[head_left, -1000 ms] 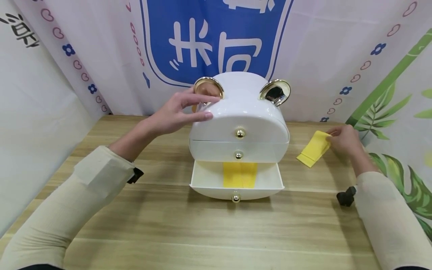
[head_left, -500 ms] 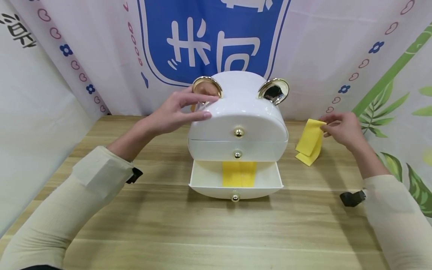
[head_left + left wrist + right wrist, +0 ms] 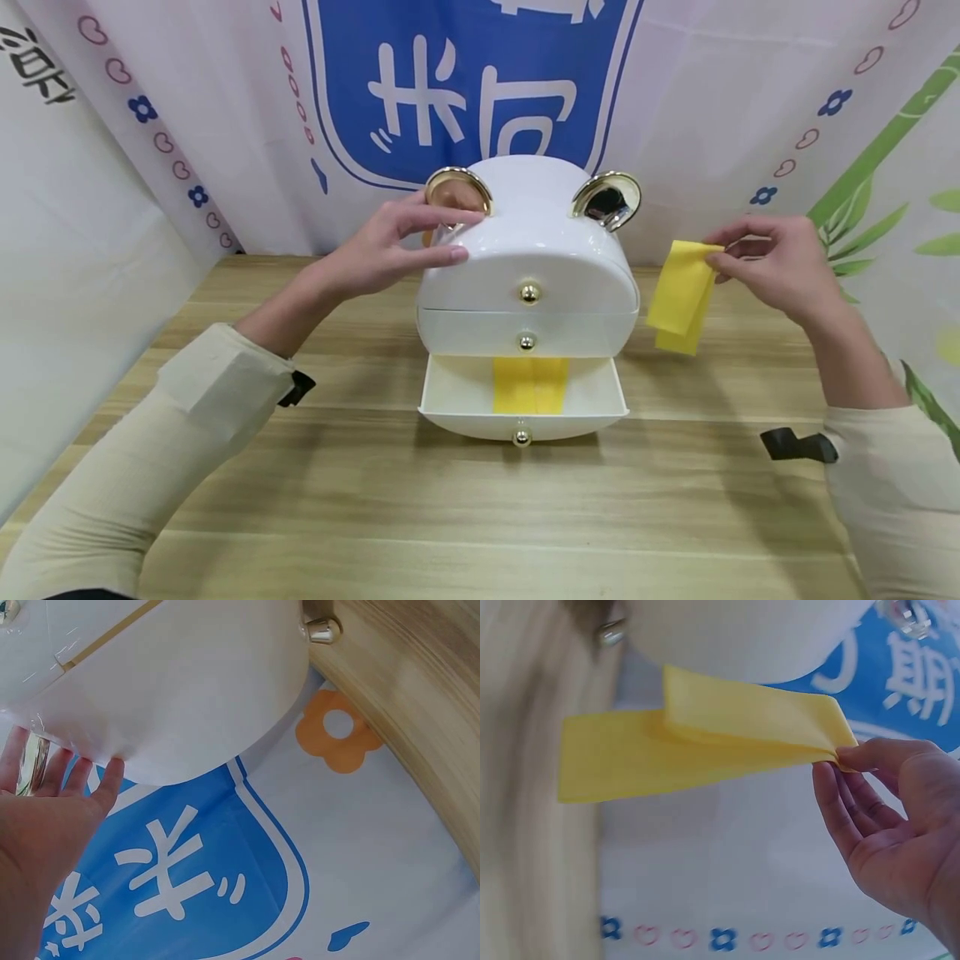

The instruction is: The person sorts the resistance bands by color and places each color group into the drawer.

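Note:
A white storage box (image 3: 540, 250) with gold-rimmed ears and round gold knobs stands on the table. Its bottom drawer (image 3: 457, 387) is pulled out, and a flat yellow piece (image 3: 528, 386) lies inside. My left hand (image 3: 382, 250) rests on the box's upper left side by the left ear (image 3: 457, 190), thumb and forefinger extended over the shell. In the left wrist view, fingertips touch the box's edge. Right of the box, my right hand (image 3: 783, 267) pinches one end of a folded yellow cloth (image 3: 681, 287) between thumb and fingers. Its two layers hang apart above the table.
The wooden table (image 3: 450, 517) extends in front of and beside the box. Close behind hangs a white curtain (image 3: 690, 125) with a blue printed panel. A printed side sheet (image 3: 885, 250) borders the right. Black wrist mounts (image 3: 798, 446) stick out from the sleeves.
My right hand has lifted the yellow cloth from the table and brought it slightly left, so its folded layers now hang down. The left hand stays on the box.

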Tool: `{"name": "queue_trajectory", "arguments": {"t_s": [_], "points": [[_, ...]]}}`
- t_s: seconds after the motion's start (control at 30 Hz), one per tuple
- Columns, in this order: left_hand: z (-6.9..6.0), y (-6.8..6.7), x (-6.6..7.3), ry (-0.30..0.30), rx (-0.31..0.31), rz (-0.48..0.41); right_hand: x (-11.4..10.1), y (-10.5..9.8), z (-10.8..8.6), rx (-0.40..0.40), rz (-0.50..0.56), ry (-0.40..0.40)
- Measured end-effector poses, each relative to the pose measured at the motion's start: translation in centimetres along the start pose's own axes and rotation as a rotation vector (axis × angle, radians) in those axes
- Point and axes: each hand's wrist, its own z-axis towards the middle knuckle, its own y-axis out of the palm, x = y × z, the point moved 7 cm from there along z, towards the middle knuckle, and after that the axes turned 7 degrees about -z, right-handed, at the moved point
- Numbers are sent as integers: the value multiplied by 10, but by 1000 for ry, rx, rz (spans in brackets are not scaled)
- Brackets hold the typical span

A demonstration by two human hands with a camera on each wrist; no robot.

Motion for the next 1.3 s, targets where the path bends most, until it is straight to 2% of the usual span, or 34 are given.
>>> {"name": "queue_trajectory", "arguments": {"t_s": [0.37,0.53,0.67,0.8,1.1,1.3], "points": [[0,0,0,1,1,11,-39,-8,-8,6,160,-94],[0,-1,-1,2,3,10,-49,-10,-14,-19,169,-116],[0,-1,-1,-4,5,4,-63,-12,-21,-36,193,-186],[1,0,-1,-5,4,2,-77,-14,-28,-54,316,-269],[0,0,-1,-2,8,-1,-112,-9,-45,-128,591,-404],[1,-1,0,0,10,2,-140,8,-58,-101,474,-483]]}}
